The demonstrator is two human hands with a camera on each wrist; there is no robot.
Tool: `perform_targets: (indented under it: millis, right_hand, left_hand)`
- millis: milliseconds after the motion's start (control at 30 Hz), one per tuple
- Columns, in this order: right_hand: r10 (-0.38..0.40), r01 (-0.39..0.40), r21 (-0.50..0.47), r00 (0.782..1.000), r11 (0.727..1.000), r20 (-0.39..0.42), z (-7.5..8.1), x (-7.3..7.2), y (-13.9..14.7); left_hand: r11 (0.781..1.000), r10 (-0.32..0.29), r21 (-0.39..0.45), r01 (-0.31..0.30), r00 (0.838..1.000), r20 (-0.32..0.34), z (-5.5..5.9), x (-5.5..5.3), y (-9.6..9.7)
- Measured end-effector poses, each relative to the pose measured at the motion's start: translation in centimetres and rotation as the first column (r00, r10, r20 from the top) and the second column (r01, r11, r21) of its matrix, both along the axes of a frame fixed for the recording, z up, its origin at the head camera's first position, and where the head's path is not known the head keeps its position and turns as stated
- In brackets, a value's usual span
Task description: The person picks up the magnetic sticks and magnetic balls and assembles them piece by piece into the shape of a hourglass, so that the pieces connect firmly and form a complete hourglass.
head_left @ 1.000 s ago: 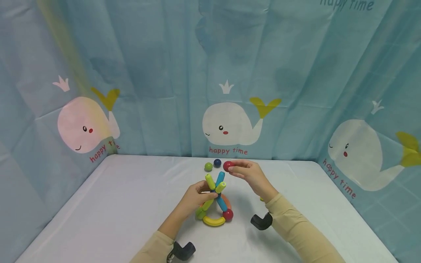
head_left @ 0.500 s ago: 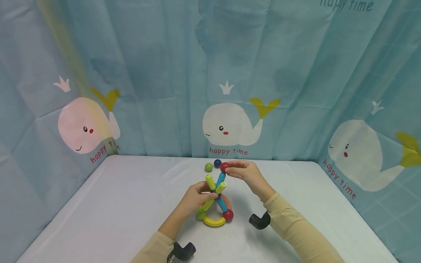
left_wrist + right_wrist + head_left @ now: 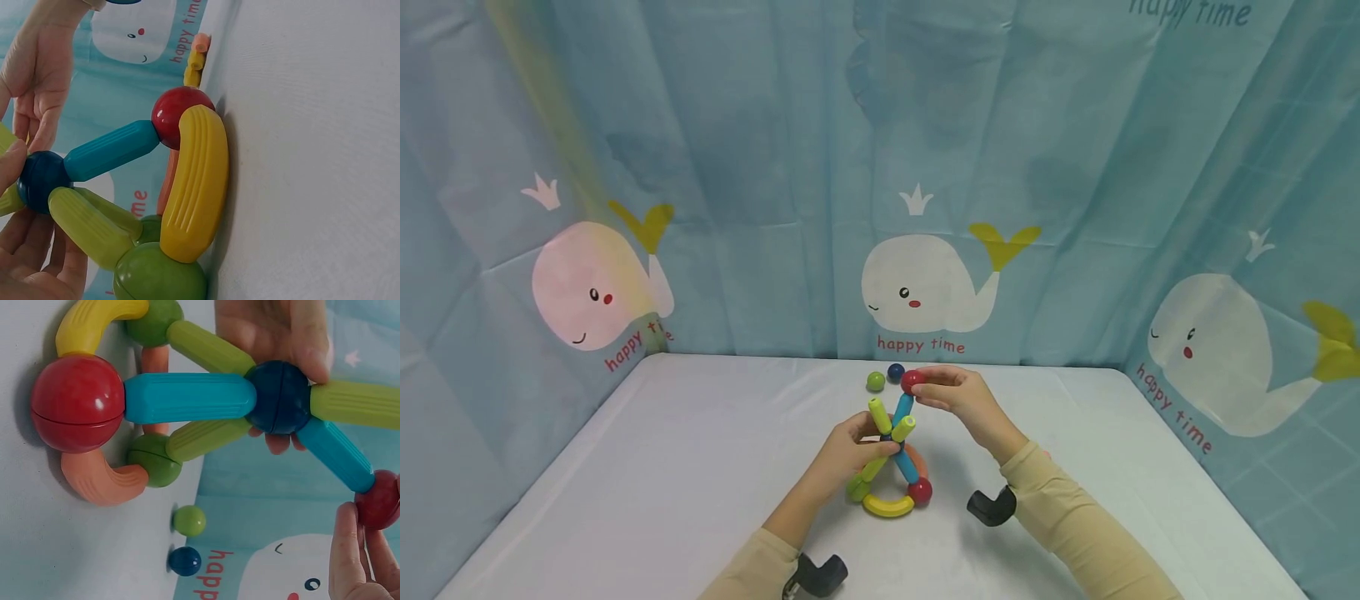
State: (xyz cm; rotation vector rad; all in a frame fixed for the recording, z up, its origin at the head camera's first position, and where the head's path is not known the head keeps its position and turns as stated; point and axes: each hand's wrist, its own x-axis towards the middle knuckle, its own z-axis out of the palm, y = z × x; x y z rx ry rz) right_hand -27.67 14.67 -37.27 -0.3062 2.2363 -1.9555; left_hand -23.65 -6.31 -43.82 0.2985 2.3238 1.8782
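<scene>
Much around the hub ball (image 3: pixel 278 397) escapes us

In the head view we get only slivers of this dark blue ball, the left hand (image 3: pixel 842 454) and the yellow-green rods (image 3: pixel 904 429) covering the rest. Below it, the orange curve (image 3: pixel 920 458) is partly hidden behind the lower blue rod (image 3: pixel 907 467). Well to its right, we glimpse a pinkish scrap (image 3: pixel 1047 454) past the right sleeve (image 3: pixel 1067 508), too little to identify. Out from the hub ball, the right wrist view clips the gripped red ball (image 3: pixel 376 503) and the right hand (image 3: pixel 359 572); on its table side, the left wrist view crops the nearer green ball (image 3: pixel 159 272).
</scene>
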Motion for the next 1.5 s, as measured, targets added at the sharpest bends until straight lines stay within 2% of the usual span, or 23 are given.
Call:
perform_targets:
  millis: [300, 833, 967, 1100, 1267, 1500]
  right_hand:
    - [0.014, -0.014, -0.005, 1.000, 1.000, 0.001, -0.3, -0.4, 0.2]
    - [0.023, -0.023, -0.003, 1.000, 1.000, 0.017, -0.4, -0.7, 0.3]
    - [0.002, -0.002, 0.031, 1.000, 1.000, 0.005, -0.5, -1.1, 0.3]
    - [-0.064, 0.064, 0.046, 0.998, 0.997, -0.010, -1.0, -2.0, 0.6]
    - [-0.145, 0.145, 0.026, 0.989, 0.989, -0.019, -2.2, -3.9, 0.8]
    - [-0.216, 0.215, 0.048, 0.976, 0.975, 0.026, -4.1, -7.1, 0.5]
  left_hand:
    - [0.998, -0.037, 0.041, 0.039, 0.999, -0.026, 0.0, -0.1, 0.0]
    - [0.999, -0.023, 0.036, 0.024, 0.999, -0.026, 0.1, -0.1, -0.1]
    - [0.999, -0.016, 0.035, 0.016, 1.000, -0.022, 0.1, -0.1, -0.1]
    - [1.000, -0.007, 0.028, 0.007, 1.000, -0.016, 0.2, 0.0, -0.1]
    - [1.000, -0.003, 0.021, 0.003, 1.000, -0.011, 0.2, 0.2, -0.2]
    - [0.999, -0.015, 0.036, 0.015, 1.000, -0.005, 0.0, 0.2, 0.1]
